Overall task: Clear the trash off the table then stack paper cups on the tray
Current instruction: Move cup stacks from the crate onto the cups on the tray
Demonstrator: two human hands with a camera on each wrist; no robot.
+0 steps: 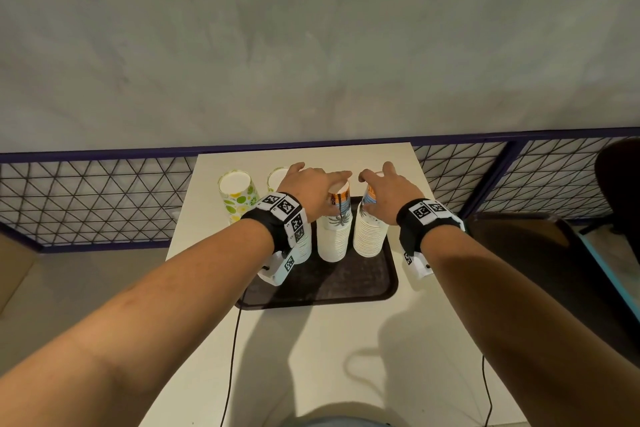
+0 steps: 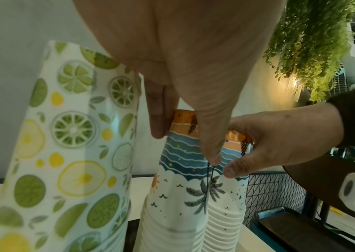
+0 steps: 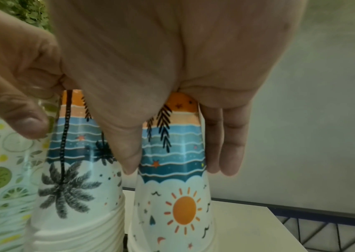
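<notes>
A dark tray (image 1: 346, 284) lies on the white table (image 1: 311, 357). Two stacks of upturned beach-print paper cups stand side by side on it. My left hand (image 1: 332, 191) pinches the top cup of the left stack (image 1: 334, 236) between thumb and fingers, which the left wrist view shows on the left hand (image 2: 187, 146) and the left stack (image 2: 183, 187). My right hand (image 1: 372, 194) grips the top of the right stack (image 1: 370, 232) the same way, as the right hand (image 3: 177, 168) shows on the right stack (image 3: 172, 196). A lemon-lime cup stack (image 2: 75, 145) stands just left, partly hidden under my left wrist.
Two more lemon-lime cup stacks (image 1: 237, 194) stand on the table behind and left of the tray. A purple-framed wire mesh fence (image 1: 104, 198) runs behind the table. Another dark tray (image 1: 536, 253) sits to the right. Thin cables (image 1: 232, 357) cross the near tabletop.
</notes>
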